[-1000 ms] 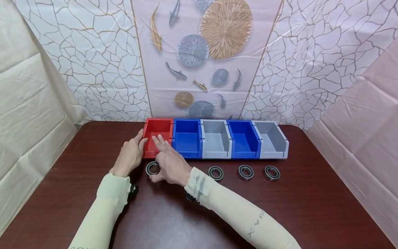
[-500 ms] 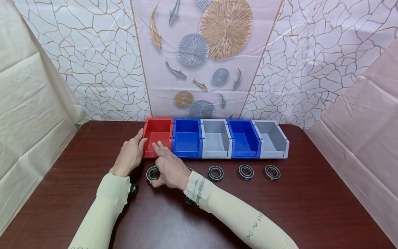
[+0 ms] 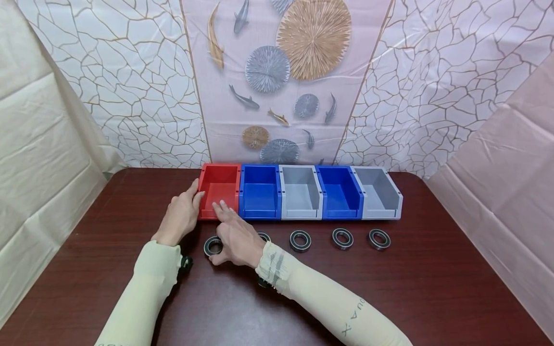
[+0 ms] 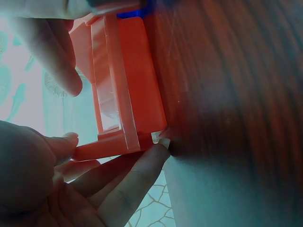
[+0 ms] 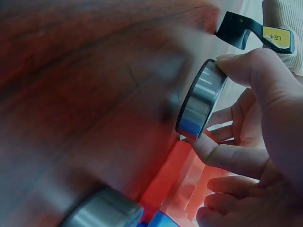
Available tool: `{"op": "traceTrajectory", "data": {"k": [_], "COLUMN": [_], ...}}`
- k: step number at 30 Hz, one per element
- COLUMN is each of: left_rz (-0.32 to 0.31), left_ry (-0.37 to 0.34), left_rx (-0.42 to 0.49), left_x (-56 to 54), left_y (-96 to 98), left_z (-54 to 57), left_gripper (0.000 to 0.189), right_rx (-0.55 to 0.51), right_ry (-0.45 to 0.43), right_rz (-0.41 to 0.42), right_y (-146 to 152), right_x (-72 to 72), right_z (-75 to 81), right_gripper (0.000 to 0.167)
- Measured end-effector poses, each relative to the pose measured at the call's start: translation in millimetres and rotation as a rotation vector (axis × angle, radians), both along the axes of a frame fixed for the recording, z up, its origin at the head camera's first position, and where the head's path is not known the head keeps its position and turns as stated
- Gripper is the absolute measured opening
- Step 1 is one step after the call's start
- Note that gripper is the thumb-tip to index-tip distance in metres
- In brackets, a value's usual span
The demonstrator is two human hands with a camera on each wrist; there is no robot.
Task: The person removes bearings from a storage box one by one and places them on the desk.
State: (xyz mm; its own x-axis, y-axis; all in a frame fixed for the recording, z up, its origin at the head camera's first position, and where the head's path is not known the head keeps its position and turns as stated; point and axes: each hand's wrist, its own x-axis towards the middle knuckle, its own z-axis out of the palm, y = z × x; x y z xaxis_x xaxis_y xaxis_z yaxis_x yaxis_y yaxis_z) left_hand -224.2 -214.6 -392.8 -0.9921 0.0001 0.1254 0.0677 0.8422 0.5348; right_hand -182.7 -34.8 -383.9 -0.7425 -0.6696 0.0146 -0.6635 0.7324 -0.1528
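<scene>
In the head view, my left hand (image 3: 178,216) holds the left side wall of the red storage bin (image 3: 220,185). Its thumb and fingers lie on either side of that wall in the left wrist view. My right hand (image 3: 240,238) pinches a ball bearing (image 3: 207,247) between thumb and index finger, in front of the red bin. From the right wrist, the bearing's shiny steel outer rim (image 5: 201,100) shows, with the thumb at one edge and the index finger at the opposite one. The other right fingers are extended toward the bin.
Two blue bins (image 3: 260,192) and two grey bins (image 3: 301,190) continue the row rightward. A second bearing (image 3: 264,236) is partly hidden by my right hand. Three more bearings lie in front of the row, the rightmost one (image 3: 372,244) near the last grey bin. A patterned cloth (image 3: 268,115) hangs behind.
My right hand and the pinched bearing have shifted toward me, away from the red bin's front. More of the second bearing shows beside the hand. My left hand stays in place.
</scene>
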Motion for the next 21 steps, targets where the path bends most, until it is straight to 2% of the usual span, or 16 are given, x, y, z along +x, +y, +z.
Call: {"op": "traceTrajectory", "data": {"k": [21], "left_rz": [0.001], "left_ry": [-0.007], "left_rx": [-0.003], "left_x": [1.8], "left_y": [0.9], "left_z": [0.9], "left_gripper": [0.058], "right_rx": [0.017], "right_ry": [-0.015], "right_rz": [0.018], "right_y": [-1.3], "right_x": [1.4], "right_z": [-5.1], "right_gripper": [0.043]}}
